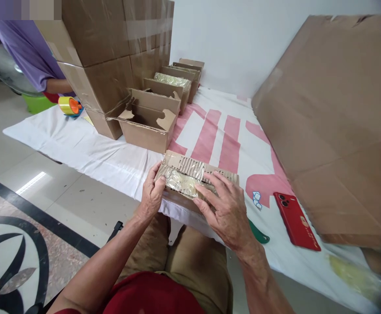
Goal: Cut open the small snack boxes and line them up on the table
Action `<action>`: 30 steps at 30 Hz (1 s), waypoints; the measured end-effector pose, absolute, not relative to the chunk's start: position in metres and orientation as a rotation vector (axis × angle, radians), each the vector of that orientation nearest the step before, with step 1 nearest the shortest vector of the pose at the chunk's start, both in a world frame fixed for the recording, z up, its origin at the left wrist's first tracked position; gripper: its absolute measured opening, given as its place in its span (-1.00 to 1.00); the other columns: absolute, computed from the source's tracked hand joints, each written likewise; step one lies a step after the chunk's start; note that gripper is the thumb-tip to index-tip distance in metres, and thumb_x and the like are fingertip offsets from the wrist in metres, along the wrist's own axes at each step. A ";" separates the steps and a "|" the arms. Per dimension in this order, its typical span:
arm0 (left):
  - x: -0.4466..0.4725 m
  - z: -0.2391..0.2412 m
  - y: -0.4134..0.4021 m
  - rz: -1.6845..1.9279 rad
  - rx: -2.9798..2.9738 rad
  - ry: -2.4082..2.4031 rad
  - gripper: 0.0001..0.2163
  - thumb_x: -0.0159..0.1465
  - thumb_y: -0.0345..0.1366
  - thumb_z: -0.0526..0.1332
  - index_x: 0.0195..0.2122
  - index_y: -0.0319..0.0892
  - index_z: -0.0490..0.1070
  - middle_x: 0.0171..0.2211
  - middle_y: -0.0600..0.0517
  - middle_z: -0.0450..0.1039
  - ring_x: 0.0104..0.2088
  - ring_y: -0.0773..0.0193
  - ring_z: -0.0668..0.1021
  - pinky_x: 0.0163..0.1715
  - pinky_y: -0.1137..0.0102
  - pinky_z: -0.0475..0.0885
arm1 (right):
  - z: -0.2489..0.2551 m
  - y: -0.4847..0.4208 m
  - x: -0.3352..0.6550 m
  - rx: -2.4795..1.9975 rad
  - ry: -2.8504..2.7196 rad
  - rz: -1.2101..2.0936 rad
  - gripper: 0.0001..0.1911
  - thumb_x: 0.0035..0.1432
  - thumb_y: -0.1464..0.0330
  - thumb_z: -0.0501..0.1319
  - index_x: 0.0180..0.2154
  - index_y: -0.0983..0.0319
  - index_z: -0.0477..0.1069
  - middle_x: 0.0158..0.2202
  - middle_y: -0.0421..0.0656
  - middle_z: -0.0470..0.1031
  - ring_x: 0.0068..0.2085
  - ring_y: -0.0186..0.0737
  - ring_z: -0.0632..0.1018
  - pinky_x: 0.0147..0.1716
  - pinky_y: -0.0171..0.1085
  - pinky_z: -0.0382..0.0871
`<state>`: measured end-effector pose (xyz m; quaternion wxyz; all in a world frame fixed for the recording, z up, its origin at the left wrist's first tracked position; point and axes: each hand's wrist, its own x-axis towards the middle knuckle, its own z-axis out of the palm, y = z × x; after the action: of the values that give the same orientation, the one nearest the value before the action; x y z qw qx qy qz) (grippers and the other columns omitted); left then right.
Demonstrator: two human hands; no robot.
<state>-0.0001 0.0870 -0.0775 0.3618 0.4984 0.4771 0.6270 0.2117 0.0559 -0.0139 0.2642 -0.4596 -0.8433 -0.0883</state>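
A small cardboard box with torn flaps showing their corrugation sits at the table's near edge. In its top lies a clear plastic-wrapped packet with pale yellow contents. My left hand grips the box's left end, thumb on top near the packet. Fingers spread, my right hand rests across the top on the right, fingertips touching the packet and the torn flap. What lies beneath its palm is hidden. Just beyond stands an open carton with ragged cut edges.
More open cartons line up behind, beside a tall stack of taped boxes. A large cardboard box stands right. Nearby are a red phone, a green-handled tool and a tape roll. A purple-sleeved person is behind the stack.
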 end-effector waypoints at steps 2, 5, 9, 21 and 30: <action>0.000 -0.076 0.088 1.610 1.267 1.235 -0.51 0.34 -0.05 0.17 0.22 -0.21 0.40 0.20 -0.18 0.50 0.24 -0.05 0.50 0.26 0.07 0.38 | -0.014 0.058 0.212 -1.229 -2.276 -0.214 -0.74 0.42 0.25 0.19 -0.01 0.19 0.59 0.20 0.01 0.52 0.27 0.13 0.43 0.17 0.11 0.35; 0.000 -0.070 0.089 1.583 1.250 1.244 -0.53 0.32 -0.09 0.18 0.19 -0.22 0.41 0.19 -0.17 0.51 0.23 -0.04 0.50 0.26 0.07 0.39 | -0.015 0.061 0.213 -1.239 -2.263 -0.210 -0.73 0.42 0.25 0.19 0.00 0.19 0.58 0.19 0.00 0.53 0.27 0.13 0.44 0.16 0.11 0.35; 0.001 -0.059 0.092 1.565 1.216 1.232 -0.50 0.30 -0.10 0.21 0.21 -0.21 0.39 0.22 -0.15 0.49 0.24 -0.03 0.50 0.27 0.08 0.38 | -0.016 0.063 0.212 -1.242 -2.263 -0.215 -0.71 0.41 0.25 0.19 0.05 0.19 0.56 0.17 0.00 0.55 0.24 0.14 0.46 0.14 0.11 0.37; 0.008 -0.053 0.100 1.537 1.192 1.208 -0.44 0.16 -0.22 0.31 0.21 -0.22 0.40 0.16 -0.14 0.52 0.15 -0.02 0.55 0.21 0.13 0.43 | -0.058 0.026 0.307 -1.385 -1.752 -0.193 -0.74 0.39 0.26 0.20 0.01 0.19 0.55 0.07 0.01 0.61 0.09 0.02 0.60 0.14 0.00 0.44; 0.007 -0.053 0.094 1.536 1.211 1.238 -0.45 0.17 -0.22 0.30 0.21 -0.20 0.41 0.16 -0.13 0.52 0.14 -0.02 0.55 0.18 0.13 0.44 | -0.157 0.011 0.359 -1.843 -1.934 -0.372 -0.51 0.40 0.10 0.02 0.02 0.28 0.53 0.03 0.12 0.62 0.00 0.16 0.63 -0.11 0.03 0.50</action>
<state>0.0071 0.0944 -0.0533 0.4017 0.4792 0.4897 0.6076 0.3586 0.0107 -0.1572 0.2204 -0.6666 -0.6993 -0.1346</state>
